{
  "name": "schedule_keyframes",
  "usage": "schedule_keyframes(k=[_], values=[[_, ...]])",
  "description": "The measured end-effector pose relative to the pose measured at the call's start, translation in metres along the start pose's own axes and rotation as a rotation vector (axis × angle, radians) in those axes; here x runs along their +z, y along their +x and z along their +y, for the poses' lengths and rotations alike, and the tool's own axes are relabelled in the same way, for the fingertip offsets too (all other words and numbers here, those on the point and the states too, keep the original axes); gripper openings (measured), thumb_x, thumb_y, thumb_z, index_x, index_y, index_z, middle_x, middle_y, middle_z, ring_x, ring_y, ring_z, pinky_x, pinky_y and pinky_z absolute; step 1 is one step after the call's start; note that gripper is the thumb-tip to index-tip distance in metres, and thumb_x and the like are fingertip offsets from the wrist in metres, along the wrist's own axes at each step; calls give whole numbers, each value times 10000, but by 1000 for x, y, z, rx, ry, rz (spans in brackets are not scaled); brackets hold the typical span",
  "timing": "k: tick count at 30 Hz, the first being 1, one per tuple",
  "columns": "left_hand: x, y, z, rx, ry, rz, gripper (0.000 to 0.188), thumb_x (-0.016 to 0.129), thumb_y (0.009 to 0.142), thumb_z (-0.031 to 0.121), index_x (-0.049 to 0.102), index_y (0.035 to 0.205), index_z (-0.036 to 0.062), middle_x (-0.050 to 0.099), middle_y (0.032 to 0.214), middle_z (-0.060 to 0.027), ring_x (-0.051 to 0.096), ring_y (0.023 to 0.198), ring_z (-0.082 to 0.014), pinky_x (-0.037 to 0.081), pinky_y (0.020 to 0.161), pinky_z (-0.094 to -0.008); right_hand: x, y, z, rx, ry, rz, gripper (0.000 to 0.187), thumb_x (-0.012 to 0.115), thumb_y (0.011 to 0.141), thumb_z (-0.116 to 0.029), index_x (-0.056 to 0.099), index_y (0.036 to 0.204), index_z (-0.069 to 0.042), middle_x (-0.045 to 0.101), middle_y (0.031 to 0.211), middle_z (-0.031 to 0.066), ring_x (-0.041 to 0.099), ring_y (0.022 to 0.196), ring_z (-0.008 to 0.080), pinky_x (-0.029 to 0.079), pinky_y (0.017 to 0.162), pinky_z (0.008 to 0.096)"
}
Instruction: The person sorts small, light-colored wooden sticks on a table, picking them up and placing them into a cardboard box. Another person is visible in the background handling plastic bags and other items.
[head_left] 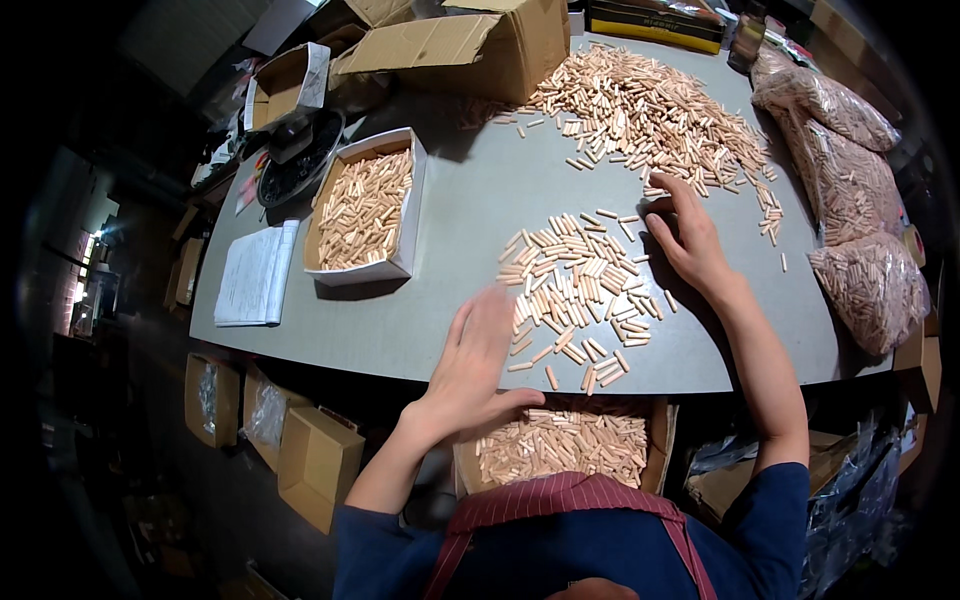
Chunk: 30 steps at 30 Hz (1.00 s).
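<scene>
A loose spread of short wooden dowels [570, 285] lies on the grey table [460, 190] between my two hands. My left hand [475, 345] is flat and slightly blurred at the near left side of this spread, fingers stretched out and thumb apart. To the right of the spread, my right hand [690, 240] hovers or rests with bent fingers, thumb and forefinger apart, nothing visible between them. Its fingertips are by the near edge of a large dowel heap [650, 110]. Below the table's front edge, a cardboard box [660, 440] full of dowels sits against my apron.
A white-sided box [408, 235] of dowels stands at left, beside a paper pad [255, 275]. Plastic bags of dowels [850, 190] line the right edge. A large carton [510, 50] stands at the back. Small open boxes [320, 465] lie low at left.
</scene>
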<state>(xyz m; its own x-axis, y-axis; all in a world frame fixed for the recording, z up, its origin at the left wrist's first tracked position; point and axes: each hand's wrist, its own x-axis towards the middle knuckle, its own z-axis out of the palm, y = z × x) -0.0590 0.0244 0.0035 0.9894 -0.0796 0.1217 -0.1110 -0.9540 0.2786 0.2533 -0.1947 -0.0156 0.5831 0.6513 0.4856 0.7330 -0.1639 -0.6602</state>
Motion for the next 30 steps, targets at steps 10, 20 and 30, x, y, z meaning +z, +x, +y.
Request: schedule_keyframes(k=[10, 20, 30], values=[[-2, 18, 14, 58, 32, -42, 1203, 759, 829, 660, 265, 1596, -125, 299, 1669, -310, 264, 1576, -450, 194, 1301, -549, -5, 2, 8, -127, -77, 8, 240, 648, 1008, -82, 636, 1235, -6, 620, 1318, 151, 694, 1129, 325, 554, 967, 391], [-4, -10, 17, 61, -13, -9, 1059, 786, 854, 545, 340, 1595, -67, 378, 1644, -276, 360, 1527, -460, 280, 1273, -553, -5, 2, 8, -145, -105, -8, 168, 662, 1000, -97, 679, 1142, -9, 655, 1250, 133, 670, 1138, 341, 548, 966, 395], [-1, -28, -23, -132, -913, 150, 590, 520, 1094, 322, 464, 1571, -19, 414, 1664, -215, 303, 1591, -384, 248, 1288, -473, -3, 2, 7, -153, -84, -12, 193, 651, 1006, -85, 666, 1182, -9, 654, 1253, 137, 688, 1110, 330, 561, 942, 387]])
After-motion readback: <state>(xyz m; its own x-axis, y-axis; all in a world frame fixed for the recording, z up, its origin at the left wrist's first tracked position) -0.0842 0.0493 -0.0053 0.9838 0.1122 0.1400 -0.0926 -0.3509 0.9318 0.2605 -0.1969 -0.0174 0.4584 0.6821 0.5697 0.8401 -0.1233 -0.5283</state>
